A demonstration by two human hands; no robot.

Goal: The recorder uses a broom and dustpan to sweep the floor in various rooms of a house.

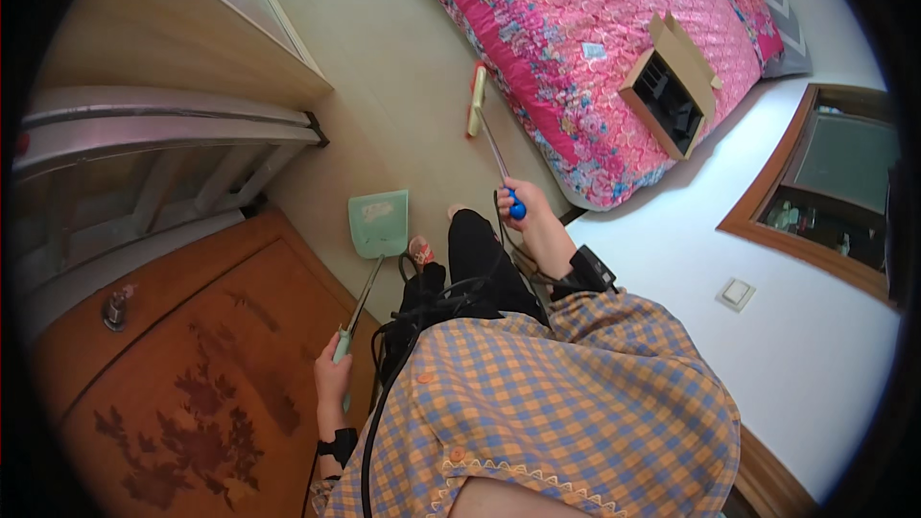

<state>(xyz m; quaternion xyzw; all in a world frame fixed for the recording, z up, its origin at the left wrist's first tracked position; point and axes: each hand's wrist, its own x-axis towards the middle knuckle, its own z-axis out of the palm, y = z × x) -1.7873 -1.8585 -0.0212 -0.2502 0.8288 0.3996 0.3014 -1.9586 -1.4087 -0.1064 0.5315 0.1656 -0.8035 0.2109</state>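
Note:
My left hand (334, 372) is closed around the green grip of a long-handled dustpan. The pale green dustpan (380, 224) rests at floor level near my feet, with some debris visible in it. In my right hand (524, 203) is the blue-ended handle of a broom. The broom's head (475, 101), pale yellow with red bristles along one side, is farther out over the tiled floor, beside the bed. Broom head and dustpan are apart.
A bed with a pink floral cover (532, 65) stands at the right, bearing an open cardboard box (673, 101). To the left are a wooden door (216, 374), a metal-framed rack (173, 133) and a wooden cabinet (180, 29). Black cables hang before my legs.

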